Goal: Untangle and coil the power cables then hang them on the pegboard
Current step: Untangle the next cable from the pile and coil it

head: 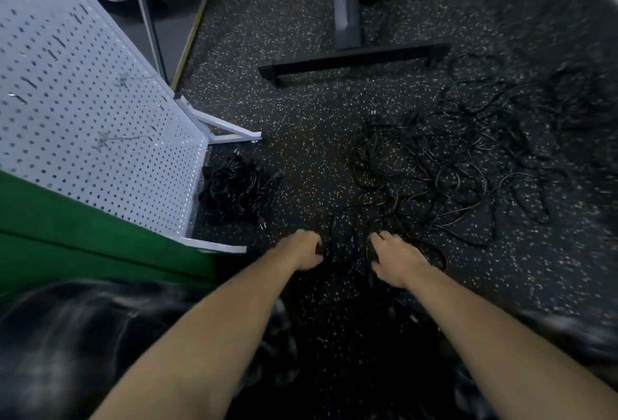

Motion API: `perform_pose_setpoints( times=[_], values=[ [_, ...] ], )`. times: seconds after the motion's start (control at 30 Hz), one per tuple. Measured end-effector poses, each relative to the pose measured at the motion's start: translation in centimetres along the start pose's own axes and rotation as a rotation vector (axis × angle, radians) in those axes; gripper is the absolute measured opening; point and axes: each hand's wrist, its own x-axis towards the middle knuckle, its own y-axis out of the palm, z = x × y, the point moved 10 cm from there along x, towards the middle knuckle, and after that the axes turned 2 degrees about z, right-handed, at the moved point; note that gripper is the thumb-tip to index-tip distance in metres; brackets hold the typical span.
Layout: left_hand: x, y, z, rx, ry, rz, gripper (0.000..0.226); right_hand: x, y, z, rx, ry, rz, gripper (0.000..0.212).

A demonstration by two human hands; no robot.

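Across the speckled floor (301,101), the white pegboard (83,101) stands at 10 o'clock. The tangled cables (451,168) sprawl from 12 to 2 o'clock, strands running every way, and a coiled bundle (234,188) lies at 11. I see both forearms reaching forward, palms down. The left grip (302,249) curls round a near strand. The right grip (398,262) lies on the strands, too blurred to tell whether it holds any.

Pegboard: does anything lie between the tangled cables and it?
Only a small bundle of cables on the floor at the pegboard's base, beside its white foot. The floor between it and the tangled cables looks bare.
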Motion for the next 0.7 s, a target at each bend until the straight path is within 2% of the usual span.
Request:
perform_pose_setpoints(
  times=[0.2, 0.53, 0.7],
  values=[
    [2.3, 6.7, 0.1, -0.153, -0.02, 0.029, 0.064, 0.6, 4.2, -0.5, 0.086, 0.023, 0.016, 0.058],
    [4.2, 6.2, -0.5, -0.316, 0.077, -0.129, 0.025, 3.2, 4.4, -1.5, 0.285, 0.101, -0.079, 0.028],
    [4.4, 4.3, -1.8, -0.466, 0.115, -0.21, 0.019, 3.3, 4.1, -1.2, 0.36, 0.105, -0.1, 0.027]
  ],
)
